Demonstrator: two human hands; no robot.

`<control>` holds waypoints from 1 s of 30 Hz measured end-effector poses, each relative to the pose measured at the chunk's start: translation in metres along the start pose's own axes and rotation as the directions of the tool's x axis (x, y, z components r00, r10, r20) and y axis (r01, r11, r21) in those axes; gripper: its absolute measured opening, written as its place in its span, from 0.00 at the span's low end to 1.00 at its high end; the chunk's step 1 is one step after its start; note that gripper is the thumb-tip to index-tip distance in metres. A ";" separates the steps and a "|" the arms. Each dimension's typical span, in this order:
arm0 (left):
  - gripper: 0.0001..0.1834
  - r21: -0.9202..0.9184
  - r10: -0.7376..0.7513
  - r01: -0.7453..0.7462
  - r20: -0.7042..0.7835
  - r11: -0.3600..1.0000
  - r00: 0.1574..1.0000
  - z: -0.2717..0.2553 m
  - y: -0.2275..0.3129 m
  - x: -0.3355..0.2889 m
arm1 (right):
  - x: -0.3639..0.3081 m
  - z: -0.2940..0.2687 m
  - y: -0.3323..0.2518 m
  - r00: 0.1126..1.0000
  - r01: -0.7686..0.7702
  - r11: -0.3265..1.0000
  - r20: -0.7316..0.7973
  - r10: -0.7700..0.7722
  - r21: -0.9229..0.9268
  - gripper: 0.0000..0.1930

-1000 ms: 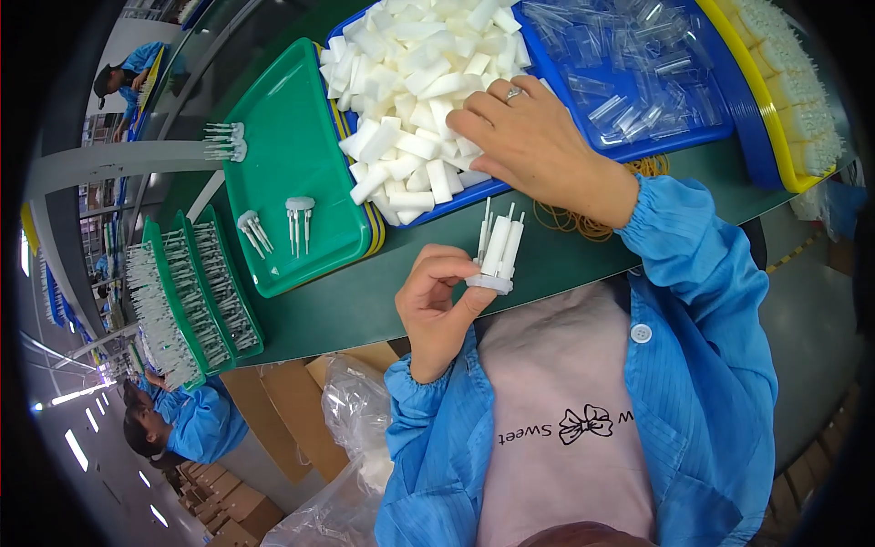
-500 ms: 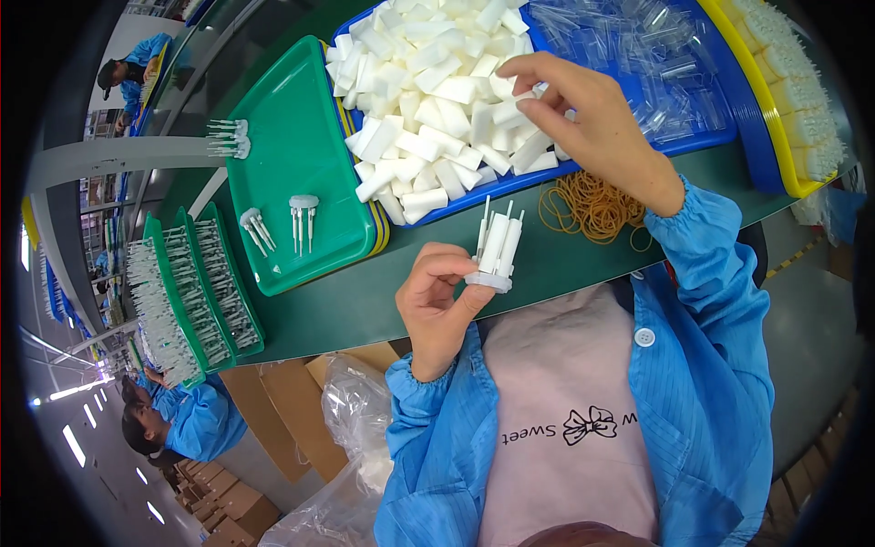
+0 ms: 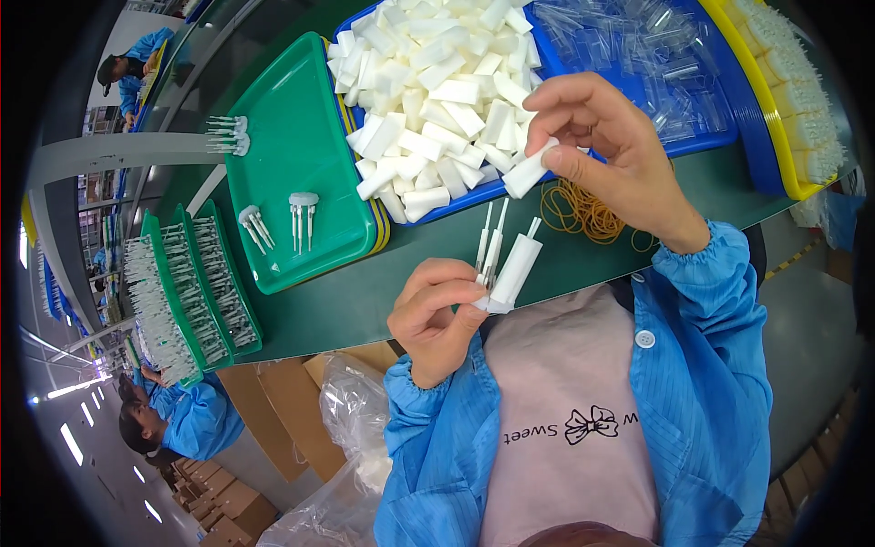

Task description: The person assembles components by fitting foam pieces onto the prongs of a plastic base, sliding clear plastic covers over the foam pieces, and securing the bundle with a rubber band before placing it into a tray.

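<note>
My left hand (image 3: pixel 437 319) pinches the round pale base of a pronged plastic piece (image 3: pixel 497 305) near the front edge of the green table. Its thin prongs point up and away from me, and white sleeves (image 3: pixel 519 269) sit around some of them. Farther right and higher, my right hand (image 3: pixel 633 164) grips one white foam block (image 3: pixel 527 175) between thumb and fingers. That block is apart from the prongs. Just beyond it lies a heap of similar white foam blocks (image 3: pixel 437 82) in a blue tray (image 3: pixel 474 195).
Clear tubes (image 3: pixel 629 55) fill the blue tray's right side. Rubber bands (image 3: pixel 583 210) lie below my right hand. Pronged pieces (image 3: pixel 303 208) rest on a green tray (image 3: pixel 305 137). Loaded green racks (image 3: pixel 196 292) stand left; yellow-rimmed trays (image 3: pixel 782 137) stand right. Co-workers sit at far left.
My right hand has come back from the foam heap, now with a foam block in its fingers. The pronged piece in my left hand has tilted to the right.
</note>
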State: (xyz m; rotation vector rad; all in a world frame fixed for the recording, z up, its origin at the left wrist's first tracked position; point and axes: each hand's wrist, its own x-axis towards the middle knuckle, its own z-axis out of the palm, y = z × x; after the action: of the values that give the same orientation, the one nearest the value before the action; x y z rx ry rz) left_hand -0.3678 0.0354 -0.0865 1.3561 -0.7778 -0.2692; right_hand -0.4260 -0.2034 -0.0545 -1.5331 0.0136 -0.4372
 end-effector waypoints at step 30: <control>0.07 -0.160 -0.048 0.069 0.133 0.985 0.990 0.000 0.008 0.005 | -0.015 0.007 0.006 0.943 0.304 0.950 0.121 -0.310 0.062 0.06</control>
State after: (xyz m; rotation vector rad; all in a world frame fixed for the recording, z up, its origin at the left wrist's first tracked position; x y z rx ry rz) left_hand -0.3660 0.0341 -0.0777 1.2152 -0.8054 -0.4612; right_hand -0.4367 -0.1923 -0.0638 -1.5231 -0.3394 -0.5802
